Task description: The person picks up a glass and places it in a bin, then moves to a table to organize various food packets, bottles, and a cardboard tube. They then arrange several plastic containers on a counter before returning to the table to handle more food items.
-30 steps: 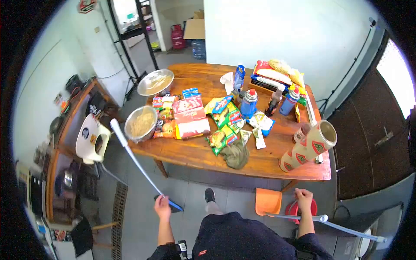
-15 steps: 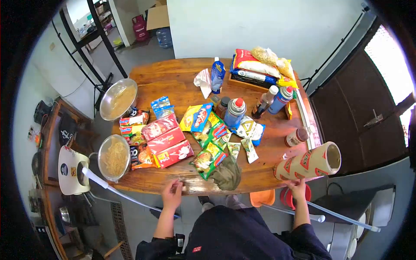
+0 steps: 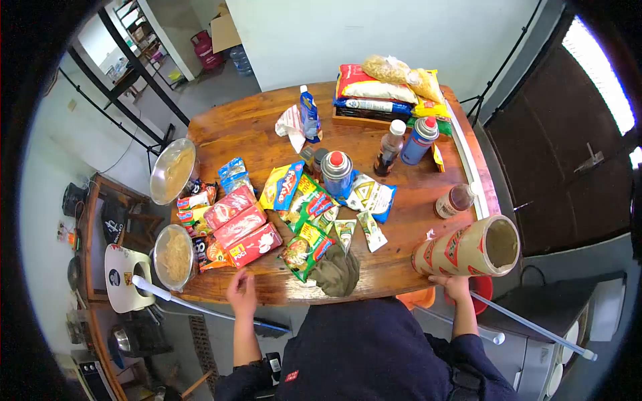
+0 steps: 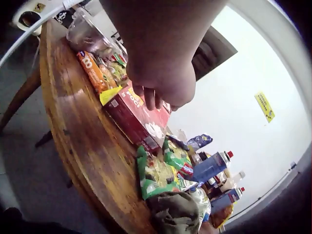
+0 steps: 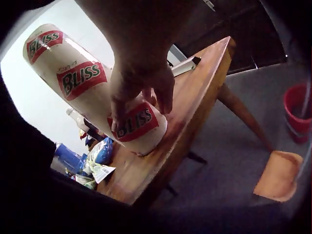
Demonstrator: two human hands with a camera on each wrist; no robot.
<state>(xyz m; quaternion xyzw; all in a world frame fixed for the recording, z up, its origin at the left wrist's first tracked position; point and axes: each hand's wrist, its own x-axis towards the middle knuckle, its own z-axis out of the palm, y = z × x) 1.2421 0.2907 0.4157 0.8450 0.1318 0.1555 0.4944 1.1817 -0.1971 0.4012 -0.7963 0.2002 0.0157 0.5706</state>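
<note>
My left hand [image 3: 242, 294] hovers by the table's front edge with loosely bent fingers and holds nothing. Just beyond it lie red boxes [image 3: 255, 244]; in the left wrist view the hand [image 4: 163, 83] appears above the front red box [image 4: 131, 117]. At the right front corner stands a tall pale tube [image 3: 461, 250] with red labels and an open top. My right hand [image 3: 455, 286] is at its lower end. The right wrist view shows the hand [image 5: 141, 83] with bent fingers and thumb around the tube's lower part [image 5: 80, 80], on a "BLISS" label.
Noodle packets [image 3: 304, 250], a dark cloth [image 3: 336, 271], a spray can [image 3: 336, 175] and bottles [image 3: 389, 148] crowd the middle of the table [image 3: 394, 267]. Two bowls [image 3: 175, 257] sit at the left edge. A jar [image 3: 455, 201] stands behind the tube. Poles lean near both arms.
The body and both hands have come closer to the table. My right hand has reached the tube's lower end, and my left hand has risen to the table's front edge.
</note>
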